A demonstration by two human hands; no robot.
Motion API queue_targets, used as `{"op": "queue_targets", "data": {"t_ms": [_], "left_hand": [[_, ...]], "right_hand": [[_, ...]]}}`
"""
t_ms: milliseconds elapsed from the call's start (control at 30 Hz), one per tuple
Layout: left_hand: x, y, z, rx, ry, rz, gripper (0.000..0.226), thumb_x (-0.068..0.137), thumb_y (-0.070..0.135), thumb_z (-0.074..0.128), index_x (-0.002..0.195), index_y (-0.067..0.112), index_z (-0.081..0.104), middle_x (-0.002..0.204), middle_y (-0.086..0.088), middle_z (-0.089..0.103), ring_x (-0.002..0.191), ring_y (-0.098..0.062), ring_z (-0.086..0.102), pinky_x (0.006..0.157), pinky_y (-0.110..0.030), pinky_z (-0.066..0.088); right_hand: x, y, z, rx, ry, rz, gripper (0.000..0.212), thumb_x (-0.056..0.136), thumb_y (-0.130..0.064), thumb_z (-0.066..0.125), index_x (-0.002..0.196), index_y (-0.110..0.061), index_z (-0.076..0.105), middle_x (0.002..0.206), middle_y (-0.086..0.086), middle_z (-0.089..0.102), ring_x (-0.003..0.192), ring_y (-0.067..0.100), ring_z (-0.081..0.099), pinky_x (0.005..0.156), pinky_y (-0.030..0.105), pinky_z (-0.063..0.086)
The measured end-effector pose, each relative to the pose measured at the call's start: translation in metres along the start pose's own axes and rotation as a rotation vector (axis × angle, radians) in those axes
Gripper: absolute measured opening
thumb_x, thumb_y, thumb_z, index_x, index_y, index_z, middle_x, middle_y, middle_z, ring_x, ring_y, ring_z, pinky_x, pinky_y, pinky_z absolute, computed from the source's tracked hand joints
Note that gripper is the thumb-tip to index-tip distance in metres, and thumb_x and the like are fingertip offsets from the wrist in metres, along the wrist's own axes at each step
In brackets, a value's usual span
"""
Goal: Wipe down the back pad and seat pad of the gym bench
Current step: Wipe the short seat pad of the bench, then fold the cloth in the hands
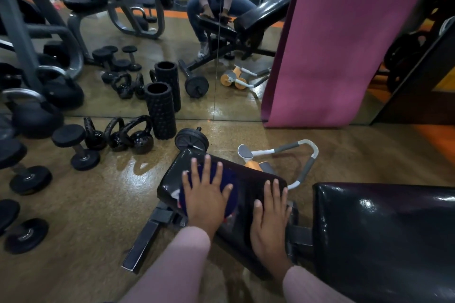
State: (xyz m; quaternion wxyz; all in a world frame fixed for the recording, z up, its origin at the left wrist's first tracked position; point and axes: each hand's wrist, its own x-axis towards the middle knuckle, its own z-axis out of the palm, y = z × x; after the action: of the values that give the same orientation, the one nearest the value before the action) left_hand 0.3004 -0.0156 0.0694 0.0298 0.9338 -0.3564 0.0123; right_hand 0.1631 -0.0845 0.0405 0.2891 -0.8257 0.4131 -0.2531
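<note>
The black seat pad (248, 179) of the gym bench lies in front of me, and the glossy black back pad (384, 236) rises to its right. My left hand (205, 194) presses flat, fingers spread, on a dark blue cloth (231, 198) that lies on the seat pad's left half. My right hand (270, 219) rests flat on the seat pad's right edge, beside the gap to the back pad, with nothing in it. Both arms wear pink sleeves.
Kettlebells (138, 135), dumbbells (76, 145), a black foam roller (160, 110) and a small barbell plate (192, 140) crowd the floor to the left. An orange and white ab roller (278, 155) lies behind the seat. A pink mat (332, 44) leans on the mirror (216, 56).
</note>
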Motion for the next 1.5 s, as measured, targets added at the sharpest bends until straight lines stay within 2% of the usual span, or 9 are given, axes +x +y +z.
{"op": "queue_targets", "data": {"t_ms": [133,333,500,800,900,1000,1167,1333,1500], "left_hand": [[0.013,-0.027,-0.011,-0.086,-0.02,-0.121,0.071,0.092,0.065,0.011,0.151,0.03,-0.008,0.158,-0.004,-0.018,0.142,-0.037,-0.019,0.113,-0.055,-0.003],[-0.019,-0.016,-0.004,-0.264,0.046,-0.26,0.071,0.091,0.062,0.011,0.151,0.024,0.003,0.159,-0.01,-0.007,0.142,-0.043,-0.009,0.112,-0.056,0.001],[-0.039,0.002,0.005,-0.436,-0.049,-0.274,0.068,0.101,0.041,0.025,0.146,0.023,-0.023,0.141,-0.006,-0.045,0.125,-0.037,-0.043,0.112,-0.055,-0.005],[-0.077,0.004,-0.012,-0.526,0.168,-0.093,0.051,0.098,0.015,0.042,0.145,0.028,0.027,0.159,0.003,0.001,0.143,-0.022,-0.017,0.114,-0.043,-0.008],[-0.082,0.003,-0.014,-0.572,0.29,-0.106,0.039,0.092,0.019,0.054,0.131,0.025,0.054,0.152,0.0,0.032,0.145,-0.022,0.009,0.116,-0.041,0.012],[-0.093,0.006,-0.018,-0.569,0.302,-0.158,0.031,0.089,0.026,0.058,0.119,0.022,0.063,0.125,0.004,0.052,0.118,-0.015,0.04,0.097,-0.032,0.041],[-0.122,0.014,-0.004,-0.772,-0.23,-0.212,0.027,0.089,0.039,0.058,0.113,0.029,0.053,0.104,0.008,0.059,0.091,-0.007,0.055,0.081,-0.028,0.05],[-0.145,0.034,0.013,-0.921,-0.829,-0.167,0.039,0.086,0.042,0.065,0.112,0.015,0.052,0.113,-0.001,0.061,0.093,-0.013,0.057,0.068,-0.022,0.044],[-0.165,0.059,0.026,-0.871,-1.073,0.009,0.027,0.091,0.042,0.059,0.105,0.019,0.06,0.086,0.003,0.064,0.068,-0.007,0.056,0.054,-0.018,0.041]], "right_hand": [[0.015,-0.036,-0.007,0.089,-0.077,-0.238,0.053,0.098,-0.023,0.046,0.148,-0.029,0.031,0.158,-0.013,0.017,0.146,0.004,0.007,0.117,0.029,0.012],[0.014,-0.08,-0.006,0.195,-0.292,-0.34,0.053,0.094,-0.006,0.041,0.143,-0.023,0.041,0.14,-0.006,0.047,0.128,0.002,0.041,0.11,0.026,0.035],[0.013,-0.07,-0.006,0.078,-0.507,-0.323,0.046,0.094,-0.016,0.045,0.139,-0.022,0.048,0.139,0.001,0.052,0.128,0.014,0.046,0.111,0.033,0.034],[-0.004,-0.036,-0.029,-0.356,-0.542,-0.294,0.063,0.089,-0.035,0.061,0.146,-0.027,0.035,0.146,-0.008,0.034,0.132,0.013,0.034,0.111,0.031,0.031],[-0.01,-0.028,-0.037,-0.38,-0.511,-0.25,0.055,0.09,-0.033,0.06,0.141,-0.026,0.043,0.139,-0.007,0.041,0.126,0.013,0.042,0.108,0.031,0.036],[-0.021,-0.02,-0.047,-0.401,-0.479,-0.209,0.042,0.092,-0.03,0.056,0.134,-0.025,0.051,0.134,-0.005,0.046,0.118,0.016,0.051,0.102,0.032,0.04],[-0.053,0.003,-0.074,-0.505,-0.556,-0.101,0.031,0.092,-0.022,0.052,0.123,-0.023,0.055,0.124,0.0,0.053,0.108,0.021,0.057,0.09,0.032,0.045],[-0.103,0.03,-0.111,-0.553,-0.662,-0.013,0.028,0.084,-0.026,0.055,0.111,-0.023,0.063,0.109,0.002,0.068,0.1,0.021,0.064,0.081,0.028,0.048],[-0.137,0.059,-0.123,-0.314,-0.582,0.124,0.02,0.085,-0.035,0.059,0.101,-0.026,0.05,0.107,0.002,0.059,0.098,0.026,0.06,0.082,0.032,0.047]]}}
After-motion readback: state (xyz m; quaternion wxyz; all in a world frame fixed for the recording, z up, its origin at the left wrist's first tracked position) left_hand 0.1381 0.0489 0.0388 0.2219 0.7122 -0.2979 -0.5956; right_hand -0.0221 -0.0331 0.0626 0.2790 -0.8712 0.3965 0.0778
